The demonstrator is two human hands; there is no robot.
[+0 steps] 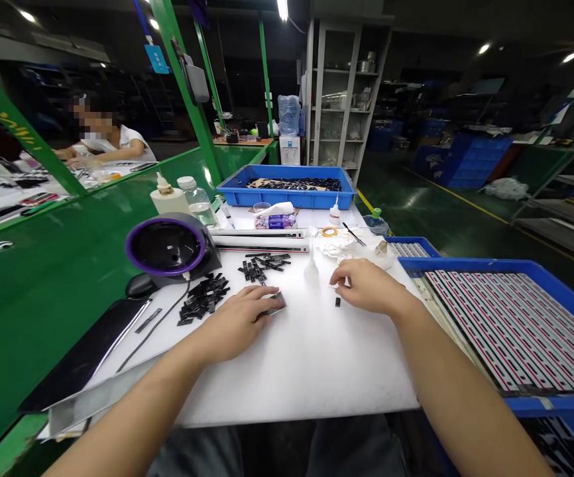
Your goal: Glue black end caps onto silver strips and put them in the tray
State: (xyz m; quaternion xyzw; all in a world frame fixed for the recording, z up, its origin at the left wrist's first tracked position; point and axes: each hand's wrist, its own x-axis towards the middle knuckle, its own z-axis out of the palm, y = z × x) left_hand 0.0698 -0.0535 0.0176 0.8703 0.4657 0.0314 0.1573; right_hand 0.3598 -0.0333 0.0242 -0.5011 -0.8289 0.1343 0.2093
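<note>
closed around a small dark block (278, 302) with the left hand (240, 321); curled inward with the right hand (366, 285), fingertips drawn close together, but cannot tell whether pinching anything.

well left of the white squeeze bottle (311, 270), and nearer the body, see a heap of thin black pieces (202, 298), probably light, stiff and apt to slide; best lifted singly, by the long edges. closer on the bottle's left, see a looser heap (262, 266). left of the bottle and nearer the body, find the dark block at the white tabletop (297, 371), under the fingers; looks rigid and smooth, perhaps slippery, so best held by opposite sides. judge the bottle soft-walled; hold lightly around the body. right of the bottle and nearer the body, find one small black piece (337, 302) lying flat beside the right fingertips, likely light and easily flicked away; take by the edges. far right of the bottle, see a blue tray (466, 263) bearing striped strips (516, 324), long and possibly prone to flex; support at two points.
</note>
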